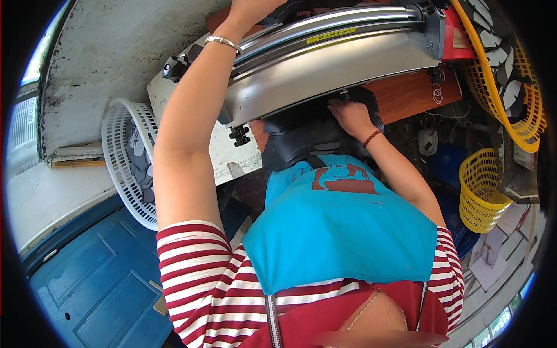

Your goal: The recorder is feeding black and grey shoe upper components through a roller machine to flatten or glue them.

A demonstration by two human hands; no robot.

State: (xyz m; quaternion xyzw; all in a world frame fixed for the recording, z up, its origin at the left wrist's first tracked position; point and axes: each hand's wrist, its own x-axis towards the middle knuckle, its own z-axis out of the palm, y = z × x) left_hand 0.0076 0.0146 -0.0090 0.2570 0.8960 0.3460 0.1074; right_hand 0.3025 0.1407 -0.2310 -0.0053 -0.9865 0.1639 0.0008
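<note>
In front of me stands a long machine with a smooth metal cover [331,69] and a red end housing [455,37]. My left hand [255,8] reaches over it to the far side, beside some dark pieces [287,11]; its fingers are cut off by the upper edge. At the near side, under the cover's lower edge, my right hand [351,118] has its fingers bent against a black flat piece [313,119], and seems to grip its edge. More black flat pieces [296,145] lie close to my apron [342,232], overlapping each other.
A white basket [110,139] with grey cut pieces stands left, a yellow basket [493,98] with similar pieces at upper right. Lower down sits another yellow basket [481,191]. A brown wooden board [406,95] lies under the machine; a black knob [239,136] sticks out at its left.
</note>
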